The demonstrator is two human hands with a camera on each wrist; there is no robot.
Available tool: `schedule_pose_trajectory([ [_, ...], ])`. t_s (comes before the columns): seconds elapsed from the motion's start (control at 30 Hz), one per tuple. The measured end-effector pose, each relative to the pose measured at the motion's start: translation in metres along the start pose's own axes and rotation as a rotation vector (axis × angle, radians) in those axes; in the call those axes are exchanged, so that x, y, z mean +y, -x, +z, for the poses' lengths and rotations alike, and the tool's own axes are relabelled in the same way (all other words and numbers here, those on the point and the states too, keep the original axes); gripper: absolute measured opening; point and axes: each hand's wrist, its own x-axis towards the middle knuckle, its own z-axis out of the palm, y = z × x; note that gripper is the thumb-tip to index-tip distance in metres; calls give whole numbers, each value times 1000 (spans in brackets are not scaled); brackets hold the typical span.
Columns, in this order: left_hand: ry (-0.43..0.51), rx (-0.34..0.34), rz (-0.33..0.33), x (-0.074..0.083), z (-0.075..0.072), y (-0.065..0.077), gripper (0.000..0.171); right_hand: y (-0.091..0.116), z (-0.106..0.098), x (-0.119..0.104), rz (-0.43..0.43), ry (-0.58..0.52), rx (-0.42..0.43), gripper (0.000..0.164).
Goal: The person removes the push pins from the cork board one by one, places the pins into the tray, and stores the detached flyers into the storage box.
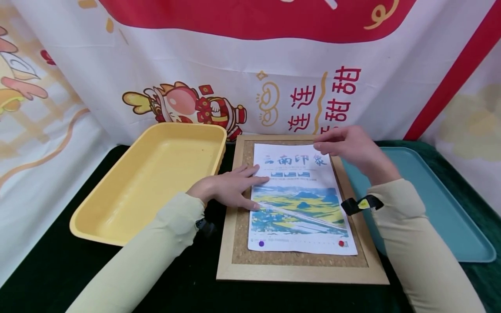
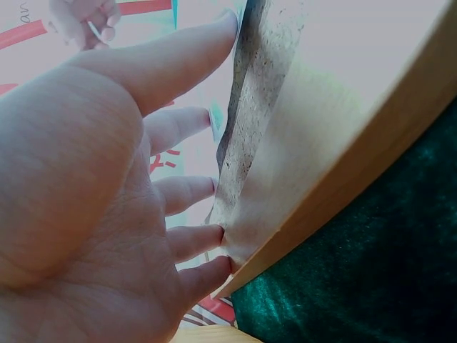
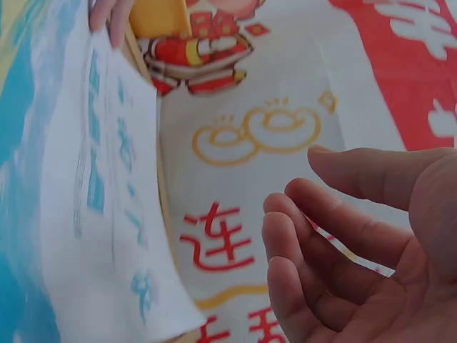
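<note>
Touching paper [image 1: 301, 198], left hand [image 1: 232, 188] spread wide.

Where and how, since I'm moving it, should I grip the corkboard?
Probably the near wooden rail, from the near side, your thumb on top: that straight strip is bare and clear of the paper, while the yellow tray and blue tray flank the corkboard.

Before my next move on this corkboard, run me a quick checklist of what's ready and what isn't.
1. Lower-left corner of the paper pinned: ok, purple pin there.
2. Lower-right corner pinned: ok, red pin there.
3. Left hand steadying the paper: ok, on its left edge.
4. Upper-left corner pinned: not ok, no pin visible.
5. Upper-right corner pinned: not ok, none visible.
6. Right hand holding another pin: cannot tell, none shows.
</note>
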Motion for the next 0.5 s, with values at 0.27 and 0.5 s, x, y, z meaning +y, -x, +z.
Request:
schedule_pose_trajectory([
  [0.27, 2, -5, -21, 0, -1, 0, 82, 13, 18, -23, -82, 75, -40, 34],
  [0.5, -2, -11, -25, -1, -2, -2, 83, 20, 32, -34, -186, 97, -118, 32],
])
